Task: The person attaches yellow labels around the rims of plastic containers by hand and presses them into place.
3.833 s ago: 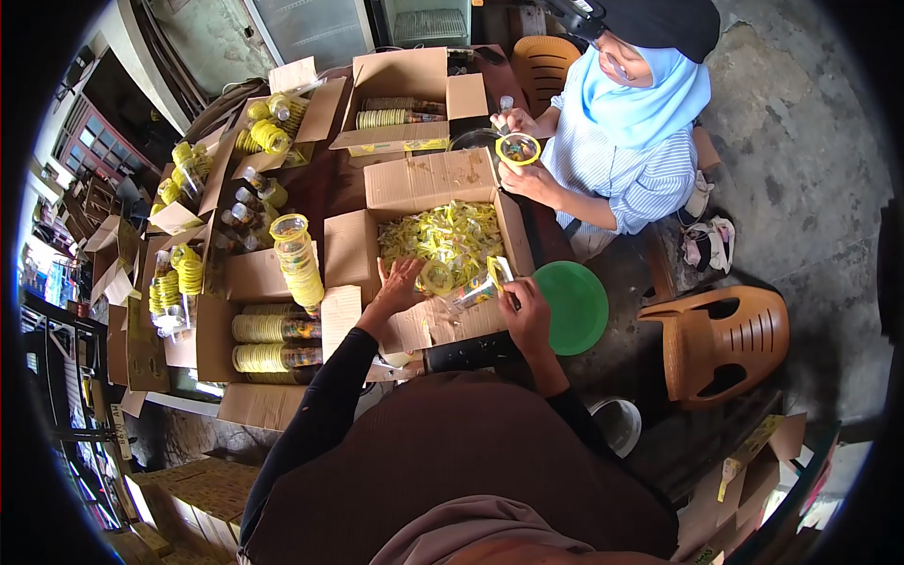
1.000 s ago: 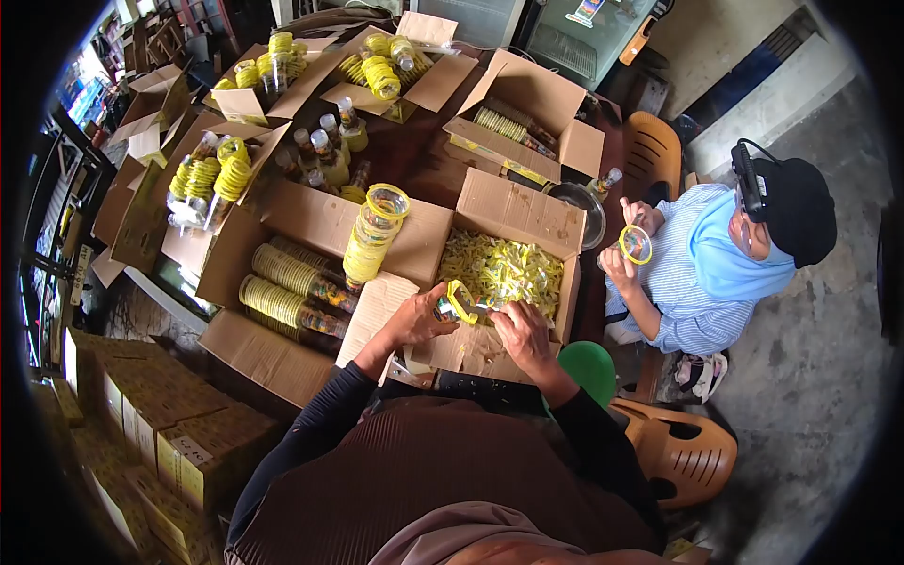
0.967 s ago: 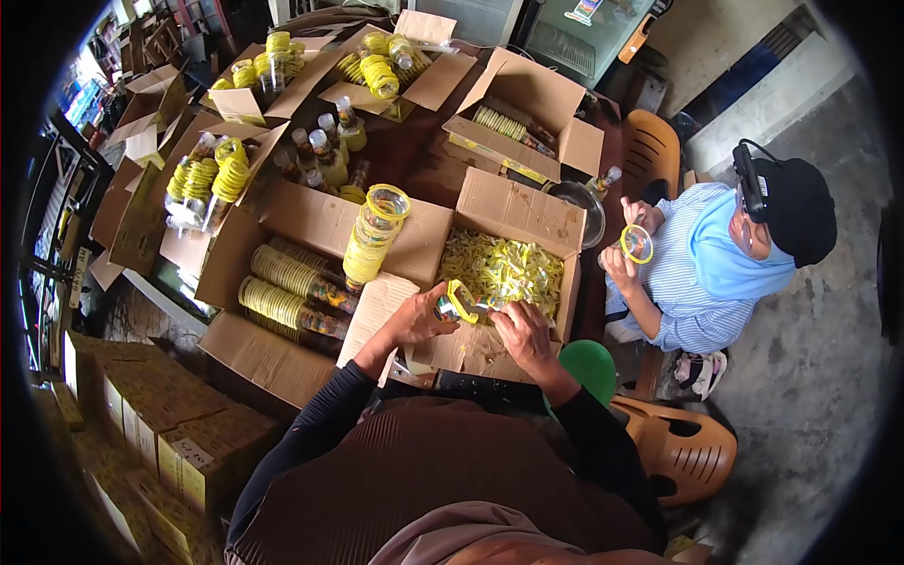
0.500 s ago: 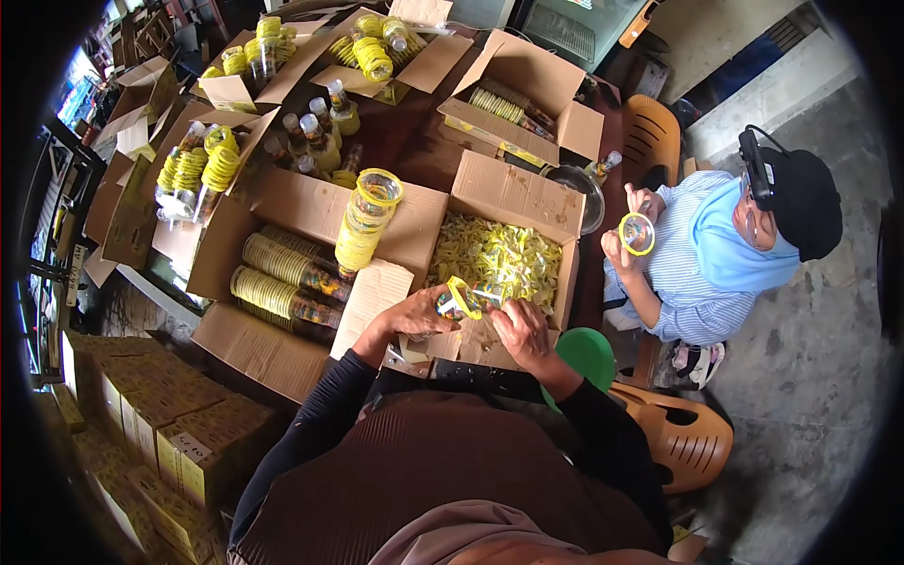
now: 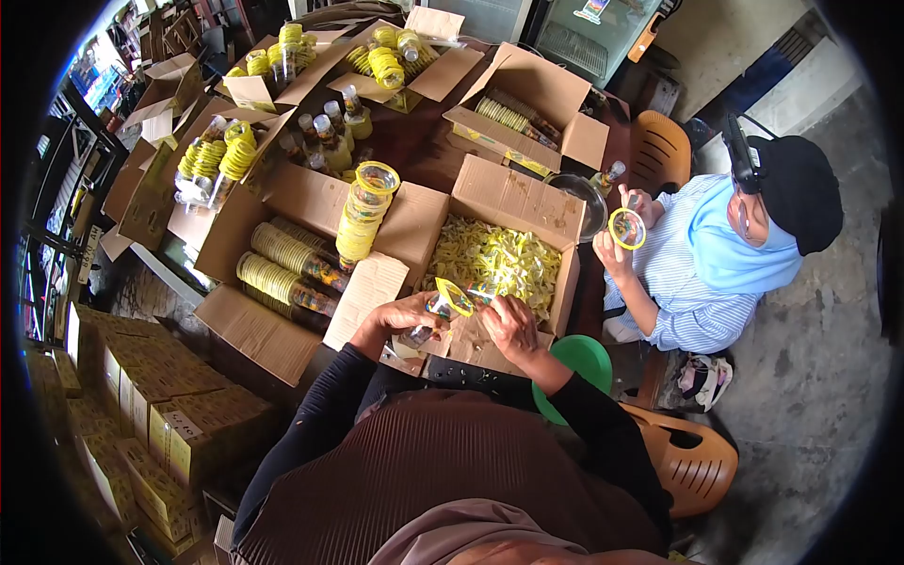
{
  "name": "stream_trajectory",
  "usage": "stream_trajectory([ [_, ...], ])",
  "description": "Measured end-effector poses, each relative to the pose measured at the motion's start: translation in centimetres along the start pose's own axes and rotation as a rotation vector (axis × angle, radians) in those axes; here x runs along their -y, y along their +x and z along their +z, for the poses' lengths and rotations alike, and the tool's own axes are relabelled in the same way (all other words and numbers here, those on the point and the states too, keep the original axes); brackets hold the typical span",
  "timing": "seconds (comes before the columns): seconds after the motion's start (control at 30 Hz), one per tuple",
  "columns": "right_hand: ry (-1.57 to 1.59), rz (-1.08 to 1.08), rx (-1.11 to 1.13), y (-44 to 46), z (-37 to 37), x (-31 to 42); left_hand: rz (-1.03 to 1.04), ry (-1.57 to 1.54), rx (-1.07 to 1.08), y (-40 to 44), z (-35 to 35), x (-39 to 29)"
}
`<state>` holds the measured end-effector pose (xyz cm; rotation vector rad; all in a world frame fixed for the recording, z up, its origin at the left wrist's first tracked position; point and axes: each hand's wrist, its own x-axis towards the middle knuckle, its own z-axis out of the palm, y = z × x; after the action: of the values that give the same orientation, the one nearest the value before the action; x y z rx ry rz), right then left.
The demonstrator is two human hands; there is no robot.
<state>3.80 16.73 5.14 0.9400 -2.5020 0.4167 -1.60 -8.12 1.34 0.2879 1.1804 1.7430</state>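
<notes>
My left hand (image 5: 403, 315) is wrapped round a clear printed plastic cup (image 5: 438, 307) with a yellow rim, tilted so its mouth faces right. Just right of that rim, my right hand (image 5: 511, 330) is closed in a pinch. A thin, light-coloured piece (image 5: 481, 296) shows at its fingertips, too small to name. Both hands are over the near edge of an open cardboard box (image 5: 516, 188) full of yellow and clear plastic scraps (image 5: 494, 252). Behind my left hand stands a tall stack of yellow-rimmed cups (image 5: 363, 212).
At left, an open carton (image 5: 237, 339) holds rows of nested cups (image 5: 273, 275). More cartons and bottle-like containers (image 5: 325, 137) fill the table's far side. A green basin (image 5: 576, 367) is by my right forearm. At right, a co-worker (image 5: 720, 235) holds another yellow-rimmed cup (image 5: 627, 229).
My right hand has shifted slightly left and is still close to the cup. The cup has turned a little in my left hand. The whole view has also shifted slightly.
</notes>
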Motion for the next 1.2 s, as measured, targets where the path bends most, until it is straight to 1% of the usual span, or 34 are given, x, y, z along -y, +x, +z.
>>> stream_trajectory([
  [0.1, 0.020, 0.006, -0.031, -0.2, 0.1, -0.2, 0.018, -0.083, 0.059, 0.1, -0.1, 0.3],
  [0.17, 0.036, 0.013, -0.046, -0.7, 0.0, -0.4, 0.043, -0.061, 0.048, 0.0, 0.0, 0.3],
  [0.23, 0.011, -0.012, -0.005, -1.1, -0.3, -0.5, -0.031, 0.041, 0.161, 0.5, -1.5, 1.2],
  [0.27, 0.015, -0.008, -0.008, -1.2, -0.4, -0.5, -0.036, 0.042, 0.159, 1.0, -2.1, 2.1],
  [0.33, 0.005, 0.010, -0.015, -1.4, -0.5, -0.5, -0.079, -0.045, 0.331, 1.9, -3.0, 3.3],
  [0.37, 0.006, 0.012, -0.020, -1.4, -0.4, -0.5, -0.082, -0.042, 0.330, 2.0, -3.1, 3.7],
  [0.43, 0.130, 0.158, -0.011, -1.1, -0.1, -0.6, 0.051, -0.141, 0.267, 1.8, -1.3, 3.0],
  [0.47, 0.142, 0.206, 0.024, -0.9, -0.2, -0.9, 0.056, -0.200, 0.021, 1.1, 0.4, 2.4],
  [0.5, 0.143, 0.209, 0.018, -0.8, -0.3, -1.1, 0.053, -0.195, 0.021, 0.6, 1.4, 1.7],
  [0.57, 0.164, 0.239, 0.080, -0.8, -0.3, -1.3, 0.163, -0.107, -0.031, 0.2, 2.3, 0.8],
  [0.6, 0.176, 0.254, 0.084, -0.8, -0.3, -1.3, 0.182, 0.051, -0.033, 0.4, 2.3, 0.3],
  [0.63, 0.175, 0.257, 0.083, -0.9, -0.3, -1.3, 0.180, 0.053, -0.031, 0.4, 2.2, 0.1],
  [0.73, 0.191, 0.285, 0.089, -1.3, -0.5, -1.3, 0.150, 0.343, -0.110, 0.3, 1.8, -0.2],
  [0.77, 0.164, 0.233, 0.067, -1.4, -0.5, -1.4, 0.143, 0.344, -0.107, 0.3, 1.9, -0.1],
  [0.8, 0.136, 0.181, 0.044, -1.6, -0.4, -1.5, 0.142, 0.407, -0.159, 0.3, 2.3, -0.2],
  [0.83, 0.138, 0.188, 0.042, -1.8, -0.3, -1.5, 0.140, 0.471, -0.209, 0.4, 2.7, -0.4],
  [0.9, 0.123, 0.141, 0.028, -2.0, -0.2, -1.5, 0.140, 0.439, -0.220, 0.4, 4.0, -0.6],
  [0.93, 0.121, 0.150, 0.025, -2.2, -0.2, -1.5, 0.194, 0.567, -0.267, 0.6, 4.6, -0.7],
  [0.97, 0.085, 0.112, 0.024, -2.3, -0.2, -1.5, 0.249, 0.693, -0.312, 0.8, 4.9, -0.7],
  [1.0, 0.048, 0.075, 0.024, -2.4, -0.3, -1.5, 0.281, 0.645, -0.307, 1.0, 4.8, -0.5],
  [1.03, 0.044, 0.088, 0.023, -2.5, -0.3, -1.4, 0.276, 0.647, -0.295, 1.2, 4.4, -0.2],
  [1.1, 0.015, -0.003, -0.029, -3.0, -0.4, -1.3, 0.113, 0.491, -0.201, 1.3, 3.2, -0.1],
  [1.13, 0.011, 0.009, -0.028, -3.3, -0.5, -1.3, 0.044, 0.536, -0.185, 1.5, 2.7, -0.2],
  [1.17, -0.015, 0.003, -0.007, -3.6, -0.5, -1.3, 0.039, 0.538, -0.175, 1.7, 2.4, -0.2],
  [1.2, -0.039, -0.004, 0.013, -3.7, -0.6, -1.1, 0.000, 0.499, -0.114, 1.8, 2.1, -0.3],
])
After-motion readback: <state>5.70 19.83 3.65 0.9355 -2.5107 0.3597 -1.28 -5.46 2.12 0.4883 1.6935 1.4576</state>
